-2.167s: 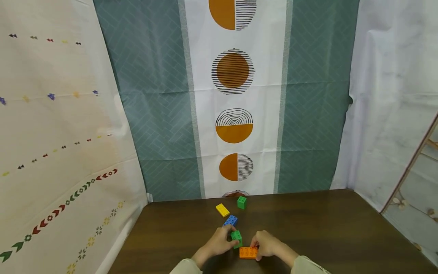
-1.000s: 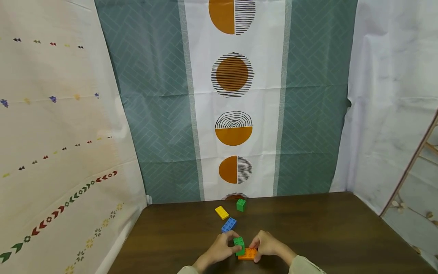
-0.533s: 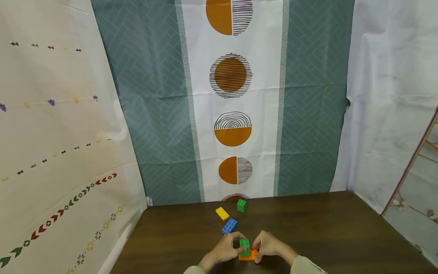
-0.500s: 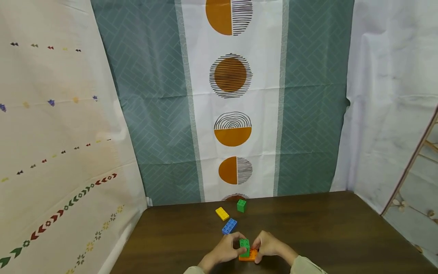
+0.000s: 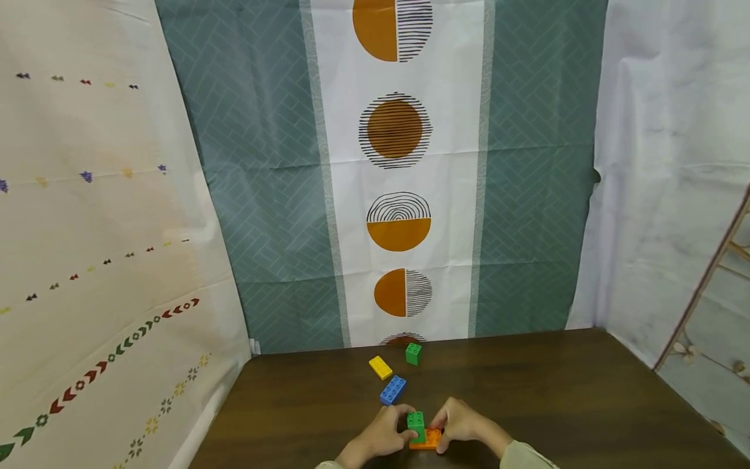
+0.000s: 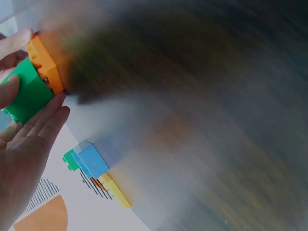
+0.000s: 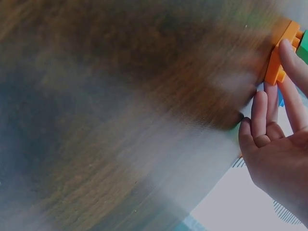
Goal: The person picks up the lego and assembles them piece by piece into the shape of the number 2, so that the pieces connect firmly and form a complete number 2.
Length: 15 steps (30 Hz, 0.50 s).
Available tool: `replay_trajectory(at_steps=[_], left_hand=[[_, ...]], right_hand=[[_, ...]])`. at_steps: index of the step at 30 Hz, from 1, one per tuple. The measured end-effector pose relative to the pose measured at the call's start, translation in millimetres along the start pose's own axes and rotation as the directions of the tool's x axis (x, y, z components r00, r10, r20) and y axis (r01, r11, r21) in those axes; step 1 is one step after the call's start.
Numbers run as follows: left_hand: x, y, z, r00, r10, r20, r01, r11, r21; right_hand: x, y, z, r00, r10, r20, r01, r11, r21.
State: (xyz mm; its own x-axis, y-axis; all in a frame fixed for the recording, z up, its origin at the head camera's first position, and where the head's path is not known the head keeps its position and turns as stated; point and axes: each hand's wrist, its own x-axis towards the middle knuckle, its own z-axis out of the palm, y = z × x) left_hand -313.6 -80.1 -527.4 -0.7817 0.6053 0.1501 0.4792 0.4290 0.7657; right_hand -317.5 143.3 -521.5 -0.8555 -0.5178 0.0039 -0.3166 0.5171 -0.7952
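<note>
My left hand (image 5: 383,432) pinches a tall green toy building brick (image 5: 416,425) between thumb and fingers. That brick stands at the left end of a flat orange building brick (image 5: 432,439), its underside right at the orange studs in the left wrist view. The orange brick lies on the table near the front. My right hand (image 5: 459,422) grips its right end, thumb in front and fingers behind. In the right wrist view the orange studs (image 7: 280,75) show beside the thumb, with the green brick (image 7: 303,48) at the frame's edge.
Behind the hands on the dark wooden table (image 5: 527,391) lie a blue brick (image 5: 393,390), a flat yellow brick (image 5: 381,367) and a smaller green brick (image 5: 413,354). A patterned cloth (image 5: 404,195) hangs along the table's back edge, with more cloth at both sides.
The green brick in my left hand has moved right and down from beside the orange brick onto its left end. My right hand has kept its grip on the orange brick.
</note>
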Motion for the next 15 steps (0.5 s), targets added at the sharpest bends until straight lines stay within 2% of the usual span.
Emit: replay_trajectory(at_steps=[2,15], left_hand=[[-0.7,0.6,1.2,1.0,0.014,-0.003,-0.014,1.0,0.011],[-0.1,-2.3,2.5,1.0,-0.003,-0.021,0.003,0.999,0.037]], right_hand=[[-0.6,0.9,0.2,1.0,0.006,0.007,-0.006,1.0,0.005],[2.6,3.8,-0.4,0.999,0.041,0.005,-0.041,0.999,0.023]])
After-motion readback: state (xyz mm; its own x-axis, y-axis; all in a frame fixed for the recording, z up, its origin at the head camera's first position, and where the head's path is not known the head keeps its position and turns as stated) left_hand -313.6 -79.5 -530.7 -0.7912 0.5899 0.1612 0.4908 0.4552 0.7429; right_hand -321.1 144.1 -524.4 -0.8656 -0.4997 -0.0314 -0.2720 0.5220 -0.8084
